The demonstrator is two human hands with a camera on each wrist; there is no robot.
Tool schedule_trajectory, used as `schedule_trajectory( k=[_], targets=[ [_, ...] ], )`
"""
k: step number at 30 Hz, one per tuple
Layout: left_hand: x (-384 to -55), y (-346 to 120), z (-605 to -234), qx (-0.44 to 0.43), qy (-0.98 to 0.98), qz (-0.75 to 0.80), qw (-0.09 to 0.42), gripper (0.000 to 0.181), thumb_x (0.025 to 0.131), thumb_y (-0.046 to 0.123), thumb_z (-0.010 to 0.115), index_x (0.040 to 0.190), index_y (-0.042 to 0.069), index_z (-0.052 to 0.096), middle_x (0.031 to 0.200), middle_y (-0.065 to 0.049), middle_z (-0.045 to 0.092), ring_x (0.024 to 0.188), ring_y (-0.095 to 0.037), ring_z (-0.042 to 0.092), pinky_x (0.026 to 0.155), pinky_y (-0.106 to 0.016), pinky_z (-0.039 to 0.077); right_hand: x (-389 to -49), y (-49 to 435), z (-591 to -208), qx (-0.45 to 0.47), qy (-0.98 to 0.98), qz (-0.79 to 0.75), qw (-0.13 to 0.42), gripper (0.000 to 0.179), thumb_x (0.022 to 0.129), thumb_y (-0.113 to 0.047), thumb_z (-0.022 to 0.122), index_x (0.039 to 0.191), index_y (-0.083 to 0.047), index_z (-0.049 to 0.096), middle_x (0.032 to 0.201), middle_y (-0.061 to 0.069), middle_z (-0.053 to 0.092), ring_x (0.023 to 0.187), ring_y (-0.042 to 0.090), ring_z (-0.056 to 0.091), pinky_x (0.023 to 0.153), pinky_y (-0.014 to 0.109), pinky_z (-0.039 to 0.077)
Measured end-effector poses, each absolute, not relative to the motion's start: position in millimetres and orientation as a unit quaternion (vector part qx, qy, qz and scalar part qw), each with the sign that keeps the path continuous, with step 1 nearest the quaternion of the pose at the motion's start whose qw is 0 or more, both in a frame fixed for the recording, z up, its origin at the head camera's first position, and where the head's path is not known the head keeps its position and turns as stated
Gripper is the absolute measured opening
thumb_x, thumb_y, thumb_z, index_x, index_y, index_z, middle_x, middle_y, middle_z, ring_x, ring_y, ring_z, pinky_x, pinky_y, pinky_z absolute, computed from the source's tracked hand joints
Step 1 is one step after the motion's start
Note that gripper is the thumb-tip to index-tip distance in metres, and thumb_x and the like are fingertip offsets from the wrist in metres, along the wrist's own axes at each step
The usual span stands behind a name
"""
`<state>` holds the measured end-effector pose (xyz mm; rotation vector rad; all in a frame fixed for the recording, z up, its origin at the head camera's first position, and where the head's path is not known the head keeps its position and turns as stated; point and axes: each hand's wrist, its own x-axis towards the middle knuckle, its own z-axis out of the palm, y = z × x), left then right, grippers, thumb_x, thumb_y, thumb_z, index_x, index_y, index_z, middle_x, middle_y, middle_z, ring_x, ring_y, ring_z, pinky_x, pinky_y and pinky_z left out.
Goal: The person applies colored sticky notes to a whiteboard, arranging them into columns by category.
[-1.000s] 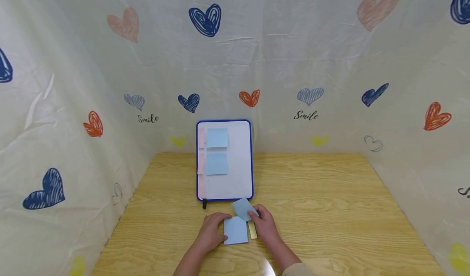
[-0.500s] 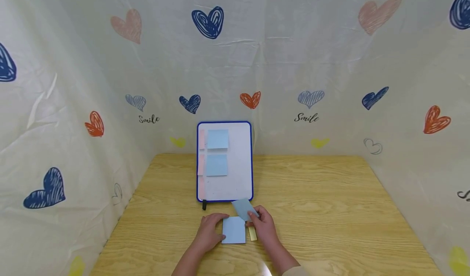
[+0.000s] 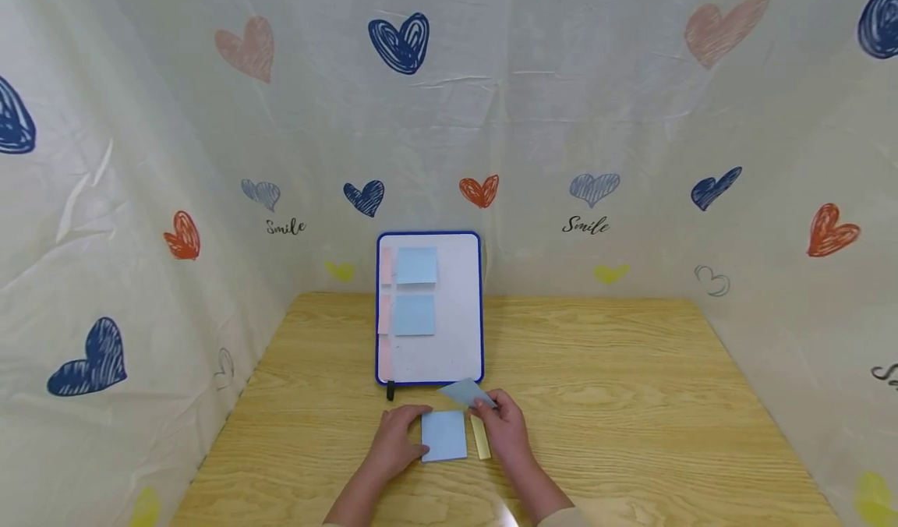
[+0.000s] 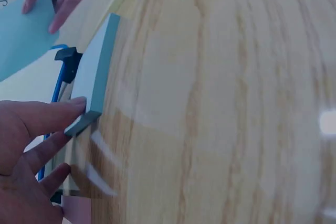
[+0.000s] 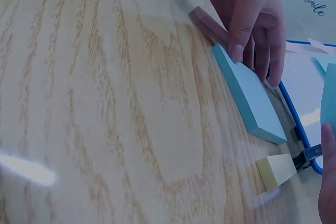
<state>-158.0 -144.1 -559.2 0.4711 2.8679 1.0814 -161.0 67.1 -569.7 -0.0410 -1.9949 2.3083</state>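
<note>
My left hand [image 3: 394, 443] grips the left edge of a blue sticky-note pad [image 3: 444, 436], seen as a thick block in the left wrist view. To its right, my right hand [image 3: 507, 426] pinches a single blue sticky note [image 3: 466, 392] between thumb and fingers. The note is raised and tilted, apart from the pad. A narrow yellow sticky-note pad [image 3: 480, 438] lies on the table under the right hand's fingers. In the right wrist view a pink sticky-note pad [image 5: 208, 23] lies beside the left hand; the head view hides it.
A blue-framed whiteboard [image 3: 459, 348] stands just beyond the hands. It bears two blue notes [image 3: 416, 266] and several pink strips [image 3: 385, 355] along its left side. A black clip [image 3: 390, 390] sits at its lower left edge. Behind the wooden table [image 3: 603, 371] hangs a heart-printed curtain.
The blue pad and my left hand have shifted slightly left. The note in my right hand has come clear of the pad and tilted, so more of the yellow pad shows.
</note>
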Motion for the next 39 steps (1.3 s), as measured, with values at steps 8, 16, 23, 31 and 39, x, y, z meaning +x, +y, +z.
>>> schedule_trajectory(
  k=[8,16,23,31,39],
  targets=[
    [-162.3,-144.9,-548.9,0.134,0.894,0.427,0.024,0.066,0.070,0.015,0.088,0.130,0.009,0.059,0.130,-0.012,0.058,0.125,-0.040,0.046,0.107,-0.062,0.027,-157.0,63.1,-549.0,0.047,-0.650,0.756,0.065,0.008,0.084,0.014,0.065,0.092,0.016,0.063,0.109,0.030,0.064,0.095,0.011,0.065,0.080,0.023,0.053],
    [-161.0,-140.8,-522.5,0.091,0.819,0.565,0.052,0.067,0.085,0.017,0.077,0.143,0.008,0.044,0.123,-0.011,0.064,0.125,-0.040,0.048,0.102,-0.067,0.030,-149.4,61.1,-522.2,0.080,-0.670,0.736,0.052,0.013,0.082,0.015,0.066,0.095,0.016,0.068,0.115,0.029,0.061,0.115,0.030,0.057,0.092,0.025,0.049],
    [-162.7,-140.3,-511.8,0.062,0.772,0.629,0.072,0.038,0.098,0.017,0.060,0.130,-0.004,0.056,0.122,-0.024,0.059,0.106,-0.035,0.061,0.088,-0.047,0.053,-150.5,55.9,-510.1,0.092,-0.704,0.704,0.029,0.018,0.079,0.012,0.072,0.097,0.013,0.069,0.118,0.025,0.062,0.122,0.040,0.050,0.101,0.031,0.044],
    [-170.4,-140.4,-514.6,0.002,0.781,0.621,0.066,0.038,0.087,0.010,0.073,0.122,0.000,0.065,0.120,-0.022,0.058,0.087,-0.024,0.067,0.076,-0.037,0.056,-162.2,50.7,-528.8,0.138,-0.747,0.651,0.020,0.027,0.079,-0.001,0.079,0.105,0.001,0.073,0.129,0.015,0.058,0.131,0.036,0.042,0.103,0.030,0.041],
    [-176.3,-143.7,-515.6,-0.027,0.802,0.595,0.046,0.034,0.085,0.001,0.071,0.119,0.003,0.068,0.115,-0.019,0.059,0.077,-0.018,0.065,0.075,-0.042,0.056,-177.8,49.9,-543.9,0.137,-0.778,0.608,0.079,0.020,0.080,-0.009,0.080,0.100,-0.011,0.077,0.133,0.005,0.052,0.126,0.032,0.047,0.100,0.041,0.045]
  ],
)
